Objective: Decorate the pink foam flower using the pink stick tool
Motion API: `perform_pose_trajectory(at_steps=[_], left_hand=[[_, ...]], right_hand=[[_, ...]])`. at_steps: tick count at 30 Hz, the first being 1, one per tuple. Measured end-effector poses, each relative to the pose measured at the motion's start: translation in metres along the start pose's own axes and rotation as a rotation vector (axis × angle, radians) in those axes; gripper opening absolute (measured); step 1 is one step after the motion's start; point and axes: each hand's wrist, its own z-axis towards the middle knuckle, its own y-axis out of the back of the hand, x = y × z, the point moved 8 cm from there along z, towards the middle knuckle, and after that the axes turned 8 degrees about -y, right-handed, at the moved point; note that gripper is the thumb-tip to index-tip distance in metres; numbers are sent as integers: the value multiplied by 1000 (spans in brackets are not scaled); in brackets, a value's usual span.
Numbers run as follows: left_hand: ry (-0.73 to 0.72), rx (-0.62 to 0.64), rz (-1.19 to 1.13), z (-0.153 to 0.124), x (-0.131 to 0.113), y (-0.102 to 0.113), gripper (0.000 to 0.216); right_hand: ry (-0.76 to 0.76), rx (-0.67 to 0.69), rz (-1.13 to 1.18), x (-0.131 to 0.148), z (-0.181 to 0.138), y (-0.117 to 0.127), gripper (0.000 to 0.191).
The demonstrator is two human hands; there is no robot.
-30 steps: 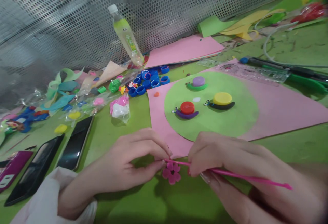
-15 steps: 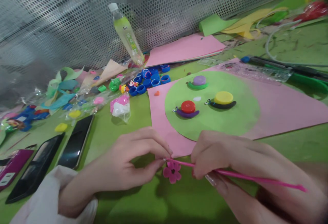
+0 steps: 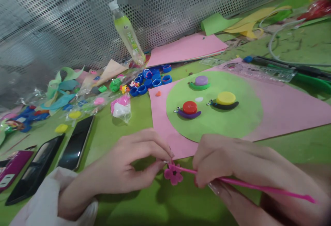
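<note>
A small pink clay flower [image 3: 173, 174] lies on the green table just in front of the pink sheet [image 3: 284, 108]. My left hand [image 3: 129, 165] pinches the flower's upper edge with thumb and fingertips. My right hand [image 3: 232, 165] is closed on a thin pink sculpting tool [image 3: 253, 185] whose tip touches the flower's top. Beyond the hands, a green paper circle [image 3: 240, 115] on the pink sheet carries three clay snails with bottle-cap shells: red [image 3: 189, 107], yellow [image 3: 226, 98] and purple [image 3: 201, 80].
Blue bottle caps [image 3: 152, 79] and bags of clay bits lie at the middle left. A tilted drink bottle [image 3: 128, 36] leans on the perforated metal wall. Two phones [image 3: 74, 143] lie at the left. A clear ruler [image 3: 258, 72], green-handled tools and paper scraps are at the right.
The pink tool's far end has slid right and lower, and its tip has dropped onto the flower's top. Both hands stay in nearly the same place.
</note>
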Motion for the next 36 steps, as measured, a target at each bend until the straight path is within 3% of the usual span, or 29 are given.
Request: perform_pose_trajectory(at_steps=[19,36], left_hand=[[-9,5,-16,1,-1,0,22],[-10,13,-15,1,-1,-1,20]], right_hand=[[3,20,-16,14,5,-2,15],[5,29,-28,6,-1,-3,15]])
